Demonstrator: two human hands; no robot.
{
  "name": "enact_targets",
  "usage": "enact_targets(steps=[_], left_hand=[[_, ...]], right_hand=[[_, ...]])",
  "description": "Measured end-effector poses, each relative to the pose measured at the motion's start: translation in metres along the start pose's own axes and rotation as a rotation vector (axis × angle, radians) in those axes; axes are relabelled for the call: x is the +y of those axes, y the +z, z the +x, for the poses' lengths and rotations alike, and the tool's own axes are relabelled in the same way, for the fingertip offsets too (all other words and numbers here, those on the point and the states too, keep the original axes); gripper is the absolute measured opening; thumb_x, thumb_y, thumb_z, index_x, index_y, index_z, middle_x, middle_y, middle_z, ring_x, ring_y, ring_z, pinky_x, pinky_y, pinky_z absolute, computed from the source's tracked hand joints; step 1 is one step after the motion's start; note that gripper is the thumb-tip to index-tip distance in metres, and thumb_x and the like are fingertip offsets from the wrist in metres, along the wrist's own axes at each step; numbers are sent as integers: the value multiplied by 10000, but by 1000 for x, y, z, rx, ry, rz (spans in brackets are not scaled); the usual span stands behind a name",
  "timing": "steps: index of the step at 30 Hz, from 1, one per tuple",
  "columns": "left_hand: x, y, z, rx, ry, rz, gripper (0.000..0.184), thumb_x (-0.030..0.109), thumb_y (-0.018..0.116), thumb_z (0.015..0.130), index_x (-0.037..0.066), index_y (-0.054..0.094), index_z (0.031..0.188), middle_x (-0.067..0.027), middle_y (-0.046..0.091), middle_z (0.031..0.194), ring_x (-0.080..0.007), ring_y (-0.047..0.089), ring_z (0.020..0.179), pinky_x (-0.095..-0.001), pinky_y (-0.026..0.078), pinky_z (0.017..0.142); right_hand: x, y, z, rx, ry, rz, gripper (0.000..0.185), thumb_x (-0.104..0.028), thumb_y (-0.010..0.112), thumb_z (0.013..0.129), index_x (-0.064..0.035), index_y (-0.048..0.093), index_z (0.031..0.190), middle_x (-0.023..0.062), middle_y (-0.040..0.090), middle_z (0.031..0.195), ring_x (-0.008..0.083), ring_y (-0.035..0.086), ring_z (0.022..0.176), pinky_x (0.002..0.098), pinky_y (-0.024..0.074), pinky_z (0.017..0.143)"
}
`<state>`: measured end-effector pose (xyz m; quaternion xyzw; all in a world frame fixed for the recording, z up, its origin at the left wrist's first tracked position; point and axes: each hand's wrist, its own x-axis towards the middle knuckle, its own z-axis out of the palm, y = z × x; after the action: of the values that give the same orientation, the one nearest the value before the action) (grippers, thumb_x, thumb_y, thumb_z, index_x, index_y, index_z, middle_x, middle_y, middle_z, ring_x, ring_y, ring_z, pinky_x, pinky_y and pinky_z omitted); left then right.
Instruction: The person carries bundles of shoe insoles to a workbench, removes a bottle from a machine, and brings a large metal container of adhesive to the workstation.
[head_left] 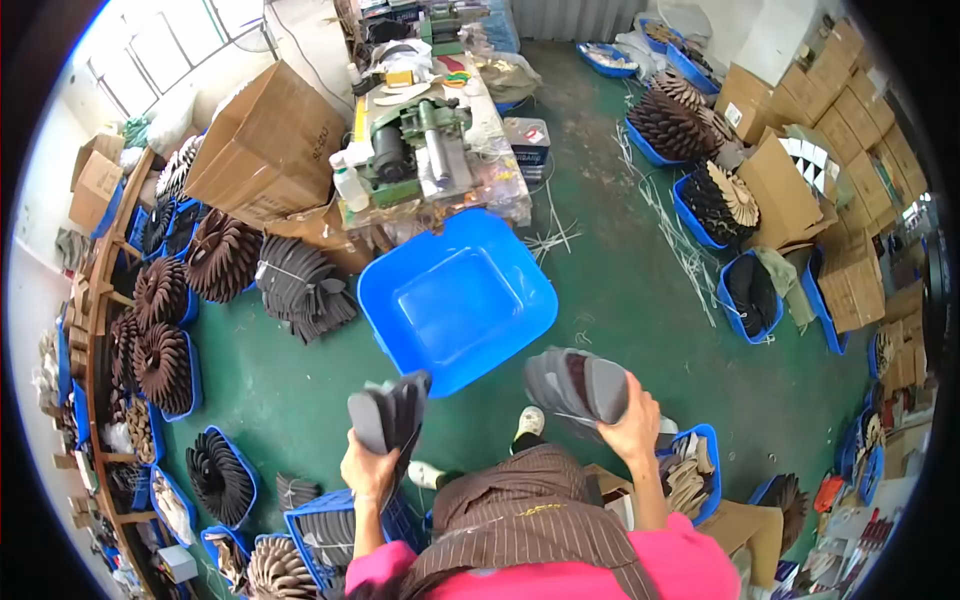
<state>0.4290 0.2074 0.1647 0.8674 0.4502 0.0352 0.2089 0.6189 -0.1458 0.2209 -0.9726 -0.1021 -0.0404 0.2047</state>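
Note:
Fingers wrapped round a stack of grey shoe soles (385,415), my left hand (368,468) is at the lower centre-left. My right hand (632,425) grips another stack of grey soles (575,388), which fans out to the left of the fingers. Beyond and between both stacks, an empty blue basin (457,290) lies on the green floor. The near edge of the basin is close to the left stack. Below my left hand is a blue crate (325,535) with more grey soles inside.
A workbench (490,190) with a green machine (420,145) stands beyond the basin. Bundled dark grey soles (305,285) lie left of the basin. Blue tubs of soles (222,475) line the left side; more tubs and cardboard boxes (785,190) are at right. White straps (670,220) lie on the floor.

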Motion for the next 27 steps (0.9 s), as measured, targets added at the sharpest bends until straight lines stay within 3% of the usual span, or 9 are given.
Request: enact_targets(steps=[3,6,11,15,21,27], left_hand=[[102,17,7,-12,18,6,762,357,782,550,40,471,1170,-235,652,865,-413,633,830,-462,504,740],[181,36,14,-33,47,-233,746,339,800,531,12,505,1134,-259,648,851,-429,628,834,-453,503,748],[280,84,50,-276,48,-884,579,166,787,591,-27,570,1093,-143,665,980,-233,644,879,-344,492,816],[362,107,85,-375,33,-1103,541,105,773,613,-37,572,1094,-113,656,977,-186,628,863,-316,495,815],[472,137,147,-258,139,-1040,527,92,792,596,-34,572,1058,-107,653,983,-190,623,866,-319,489,826],[573,155,208,-81,179,-771,608,211,827,550,-15,572,1054,-154,664,958,-247,643,863,-352,485,807]], right_hand=[[70,-13,22,44,85,-47,791,-83,750,535,-102,467,1274,122,620,976,320,568,906,414,417,813],[119,-32,52,124,122,-115,807,-68,749,535,-104,454,1285,132,616,966,331,566,910,427,413,824],[184,-47,99,186,423,-168,860,-79,771,523,-102,421,1309,175,594,995,377,552,909,456,403,830],[234,-49,149,296,440,-70,906,-120,801,511,-79,400,1323,222,573,1123,423,533,1025,473,401,884],[285,-51,256,291,428,-57,897,-116,782,511,-45,397,1318,263,550,1193,447,515,1094,478,404,933],[314,-71,375,249,458,-136,900,-143,790,510,-72,408,1322,250,576,1164,444,537,1072,474,426,902]])
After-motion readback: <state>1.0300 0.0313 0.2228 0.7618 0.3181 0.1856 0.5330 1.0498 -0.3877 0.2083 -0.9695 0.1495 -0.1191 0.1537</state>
